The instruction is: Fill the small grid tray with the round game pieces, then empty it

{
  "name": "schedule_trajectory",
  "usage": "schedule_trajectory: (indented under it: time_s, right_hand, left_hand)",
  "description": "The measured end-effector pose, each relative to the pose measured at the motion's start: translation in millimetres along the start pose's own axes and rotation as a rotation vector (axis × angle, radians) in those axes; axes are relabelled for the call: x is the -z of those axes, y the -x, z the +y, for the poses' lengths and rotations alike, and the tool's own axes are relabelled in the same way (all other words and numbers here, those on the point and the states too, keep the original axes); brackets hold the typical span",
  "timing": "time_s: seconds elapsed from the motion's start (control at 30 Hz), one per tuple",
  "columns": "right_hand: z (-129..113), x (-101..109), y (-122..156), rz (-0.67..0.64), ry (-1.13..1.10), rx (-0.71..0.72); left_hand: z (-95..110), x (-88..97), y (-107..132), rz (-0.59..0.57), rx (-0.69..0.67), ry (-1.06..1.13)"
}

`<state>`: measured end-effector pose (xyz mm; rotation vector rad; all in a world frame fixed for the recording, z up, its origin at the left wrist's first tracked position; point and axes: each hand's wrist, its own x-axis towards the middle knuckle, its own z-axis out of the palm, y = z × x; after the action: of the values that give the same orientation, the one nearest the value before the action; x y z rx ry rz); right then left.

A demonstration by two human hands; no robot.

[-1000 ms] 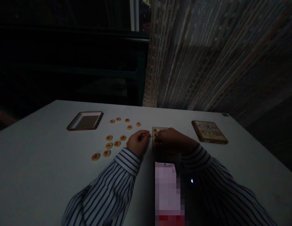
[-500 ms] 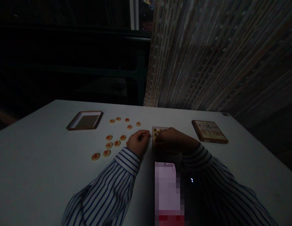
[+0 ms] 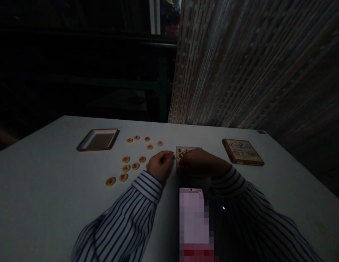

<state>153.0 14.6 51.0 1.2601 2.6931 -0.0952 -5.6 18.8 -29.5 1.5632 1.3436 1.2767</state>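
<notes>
A small clear box [image 3: 181, 147] of Chinese chess pieces [image 3: 180, 150] with black characters lies in the middle of the table. My right hand [image 3: 198, 160] is curled over it, covering most of the pieces; its fingertips are hidden. Close to the box's left edge is my left hand [image 3: 160, 164], its fingers closed with thumb and forefinger drawn together. What it holds, if anything, does not show. Left of this hand several round pieces with red characters [image 3: 135, 166] are scattered, one partly hidden behind the hand.
On the white table [image 3: 62, 203], an open, shallow box part [image 3: 114, 138] lies at the far left. A printed chess box cover [image 3: 244, 151] is at the right. Before me is a phone [image 3: 193, 218] with a lit, blurred-out screen. A string curtain [image 3: 226, 65] hangs behind.
</notes>
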Motion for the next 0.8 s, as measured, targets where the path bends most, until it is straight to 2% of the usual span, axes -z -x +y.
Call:
schedule_trajectory:
  time_s: [0.3, 0.6, 0.7, 0.8]
  right_hand:
    - [3, -5, -2, 0.004, -0.011, -0.001]
    - [-1, 3, 2, -0.021, -0.017, -0.028]
    - [3, 6, 4, 0.004, -0.03, -0.004]
    - [8, 10, 7, 0.028, -0.01, -0.058]
  left_hand:
    - [4, -0.8, 0, 0.009, 0.005, 0.014]
    - [2, -0.1, 0, 0.0, 0.005, 0.008]
    - [1, 0.2, 0, -0.011, 0.011, 0.007]
    - [2, -0.1, 0, -0.001, 0.01, -0.002]
